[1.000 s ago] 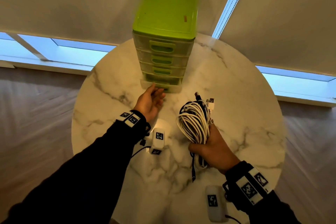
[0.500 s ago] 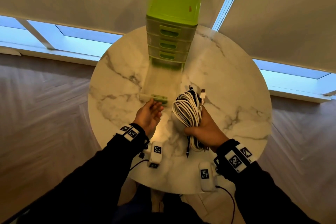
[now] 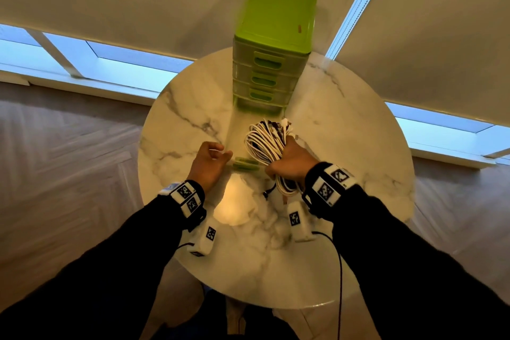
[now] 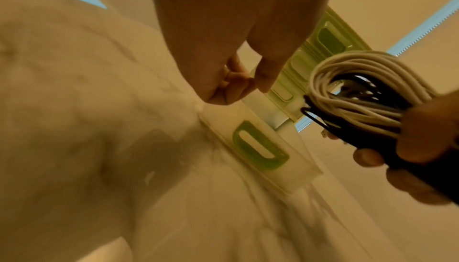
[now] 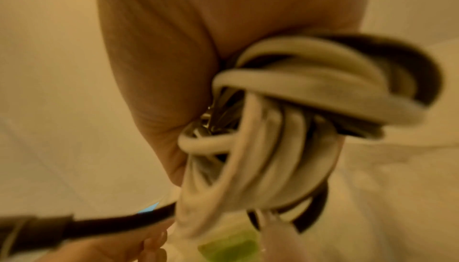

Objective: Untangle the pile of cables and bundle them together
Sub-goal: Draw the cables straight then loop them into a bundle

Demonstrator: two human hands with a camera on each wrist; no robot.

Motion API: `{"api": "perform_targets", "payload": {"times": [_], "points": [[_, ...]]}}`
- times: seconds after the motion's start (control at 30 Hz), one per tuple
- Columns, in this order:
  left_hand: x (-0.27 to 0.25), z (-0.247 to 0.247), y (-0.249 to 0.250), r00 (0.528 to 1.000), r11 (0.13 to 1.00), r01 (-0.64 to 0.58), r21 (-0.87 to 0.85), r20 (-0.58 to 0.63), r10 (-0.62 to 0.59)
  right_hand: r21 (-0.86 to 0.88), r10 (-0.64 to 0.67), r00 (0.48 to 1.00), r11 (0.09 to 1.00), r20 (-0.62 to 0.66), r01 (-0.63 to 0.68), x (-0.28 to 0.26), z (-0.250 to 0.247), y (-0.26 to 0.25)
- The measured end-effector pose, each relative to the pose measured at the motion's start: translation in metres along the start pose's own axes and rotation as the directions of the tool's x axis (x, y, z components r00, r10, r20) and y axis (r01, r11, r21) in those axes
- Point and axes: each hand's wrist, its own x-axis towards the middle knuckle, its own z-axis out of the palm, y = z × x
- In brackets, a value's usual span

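Note:
A coiled bundle of white and black cables [image 3: 263, 141] is gripped in my right hand [image 3: 287, 163], with loose plug ends hanging below the fist. The bundle hangs just above the clear bottom drawer [image 3: 238, 132], which is pulled out of the green drawer unit [image 3: 276, 16] onto the table. My left hand [image 3: 220, 153] pinches the drawer's front edge beside its green handle [image 3: 245, 164]. In the left wrist view the fingers [image 4: 261, 81] clamp that edge, with the handle [image 4: 261, 152] and the bundle [image 4: 360, 81] to the right. The right wrist view shows the bundle [image 5: 285, 128] against my palm.
The drawer unit stands at the far side of a round marble table [image 3: 345, 146], its upper three drawers closed. Window blinds hang behind it. Wooden floor surrounds the table. Small tagged camera boxes [image 3: 296, 219] and thin black leads dangle from both wrists over the near tabletop.
My left hand has drawn the bottom drawer out toward me and now pinches its front edge. My right hand has carried the cable bundle left, over the open drawer.

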Motion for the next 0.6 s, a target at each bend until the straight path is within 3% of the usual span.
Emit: {"api": "perform_targets", "payload": {"times": [0.07, 0.23, 0.3, 0.37, 0.47, 0.6], "points": [[0.011, -0.004, 0.007, 0.998, 0.99, -0.061, 0.129, 0.04, 0.056, -0.096, 0.046, 0.999, 0.994, 0.023, -0.044, 0.022, 0.001, -0.019], [0.028, -0.016, 0.006, 0.971, 0.948, -0.216, 0.232, 0.149, 0.185, -0.259, 0.115, 0.992, 0.961, 0.054, -0.097, 0.069, 0.004, -0.057], [0.03, -0.019, -0.001, 0.968, 0.95, -0.222, 0.219, 0.166, 0.188, -0.244, 0.123, 0.992, 0.963, 0.024, -0.113, 0.082, 0.008, -0.066], [0.03, -0.019, -0.009, 0.97, 0.98, -0.173, 0.094, 0.191, 0.153, -0.21, 0.167, 0.986, 0.963, -0.027, -0.169, 0.097, 0.015, -0.071], [0.033, -0.019, -0.017, 0.961, 0.986, -0.16, 0.038, 0.233, 0.147, -0.066, 0.259, 0.959, 0.961, -0.116, -0.268, 0.127, 0.03, -0.072], [0.038, -0.022, -0.013, 0.955, 0.988, -0.154, 0.02, 0.259, 0.144, 0.106, 0.294, 0.938, 0.955, -0.183, -0.278, 0.136, 0.048, -0.071]]}}
